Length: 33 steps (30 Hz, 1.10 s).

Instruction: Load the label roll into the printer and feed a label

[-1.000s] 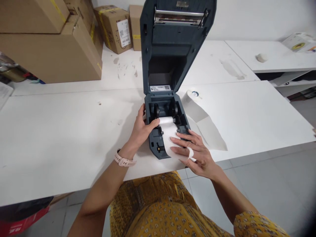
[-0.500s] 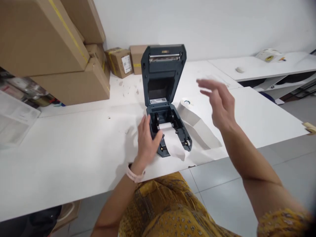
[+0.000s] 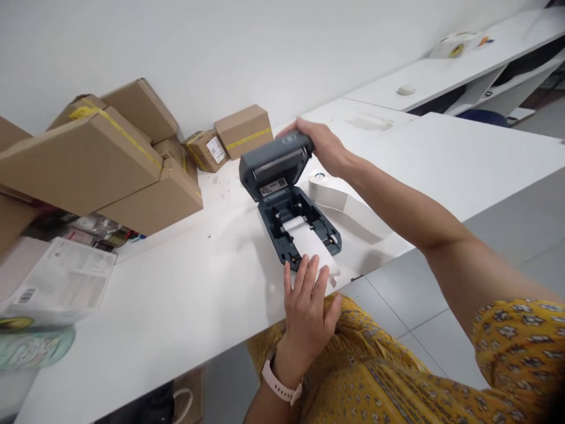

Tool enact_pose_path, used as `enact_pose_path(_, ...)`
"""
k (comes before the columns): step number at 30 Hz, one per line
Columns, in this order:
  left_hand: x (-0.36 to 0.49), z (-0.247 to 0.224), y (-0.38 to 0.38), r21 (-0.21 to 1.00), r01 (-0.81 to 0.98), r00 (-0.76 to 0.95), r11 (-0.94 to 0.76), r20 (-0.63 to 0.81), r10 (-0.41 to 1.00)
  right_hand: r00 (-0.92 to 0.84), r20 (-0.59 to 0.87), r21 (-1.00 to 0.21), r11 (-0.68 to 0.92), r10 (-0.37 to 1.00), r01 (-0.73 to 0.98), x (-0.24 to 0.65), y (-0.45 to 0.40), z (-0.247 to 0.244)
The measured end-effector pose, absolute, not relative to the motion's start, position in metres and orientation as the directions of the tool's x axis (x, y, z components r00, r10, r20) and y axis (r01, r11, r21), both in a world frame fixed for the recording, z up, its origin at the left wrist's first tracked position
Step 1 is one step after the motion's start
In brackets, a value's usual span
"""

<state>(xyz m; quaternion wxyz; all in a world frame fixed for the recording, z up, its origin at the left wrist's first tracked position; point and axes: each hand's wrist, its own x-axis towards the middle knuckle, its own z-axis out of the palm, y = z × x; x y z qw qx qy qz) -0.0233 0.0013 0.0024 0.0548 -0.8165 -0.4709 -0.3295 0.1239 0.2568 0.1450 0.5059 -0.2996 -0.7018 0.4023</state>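
Note:
A dark label printer stands on the white table with its lid tilted partway down over the body. My right hand grips the lid's upper edge from the right; its fingertips are partly hidden behind the lid. A white label strip runs from the small roll inside and out over the printer's front. My left hand lies flat with fingers spread, its fingertips on the strip near the front edge. To the right of the printer, a loose label roll trails a long strip across the table.
Cardboard boxes are stacked at the left, with two smaller boxes against the wall. A plastic-wrapped pack and a green package lie at the left edge. A white side table extends right.
My right hand has taken hold of the raised lid and swung it partly down. My left hand has moved from the printer's left side to the strip at its front.

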Motion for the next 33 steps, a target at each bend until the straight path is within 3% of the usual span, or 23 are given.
enact_pose_path(4, -0.016, 0.003, -0.013, 0.272, 0.720, 0.315, -0.638, 0.691, 0.650, -0.459, 0.554, -0.749, 0.656, 0.694, 0.088, 0.160, 0.185, 0.096)
enact_pose_path(6, -0.013, 0.004, -0.018, 0.338, 0.655, 0.240, -0.676, 0.755, 0.611, -0.461, 0.555, -0.737, 0.666, 0.692, 0.112, 0.168, 0.161, 0.064)
enact_pose_path(8, -0.014, 0.006, -0.016, 0.414, 0.640, 0.067, -0.647, 0.809, 0.584, -0.408, 0.467, -0.835, 0.543, 0.784, 0.087, 0.166, 0.145, 0.035)
enact_pose_path(10, -0.019, 0.010, -0.004, 0.549, 0.646, -0.190, -0.530, 0.788, 0.585, -0.331, 0.289, -0.955, 0.295, 0.898, -0.033, 0.158, 0.136, 0.014)
enact_pose_path(12, -0.024, 0.015, 0.018, 0.790, 0.518, -0.416, -0.327, 0.568, 0.710, -0.270, 0.103, -0.982, 0.055, 0.957, -0.181, 0.148, 0.132, 0.003)
enact_pose_path(15, -0.032, 0.022, 0.053, 0.985, 0.170, -0.396, -0.019, 0.086, 0.914, -0.237, -0.011, -0.958, -0.078, 0.972, -0.275, 0.140, 0.130, 0.001)
enact_pose_path(17, -0.034, 0.023, 0.068, 1.000, 0.028, -0.301, 0.002, 0.007, 0.954, -0.238, -0.017, -0.955, -0.087, 0.971, -0.284, 0.139, 0.129, 0.003)
enact_pose_path(21, -0.033, 0.019, 0.074, 0.996, -0.065, -0.293, -0.056, 0.035, 0.955, -0.213, -0.015, -0.954, -0.078, 0.977, -0.289, 0.139, 0.127, 0.004)
enact_pose_path(31, -0.035, 0.017, 0.060, 0.991, 0.056, -0.267, -0.123, 0.134, 0.954, -0.159, 0.036, -0.971, -0.003, 0.987, -0.238, 0.136, 0.127, 0.000)
enact_pose_path(33, -0.031, 0.007, 0.037, 0.988, 0.123, -0.411, -0.094, 0.137, 0.901, -0.144, 0.075, -0.973, 0.041, 0.987, -0.227, 0.135, 0.124, 0.000)
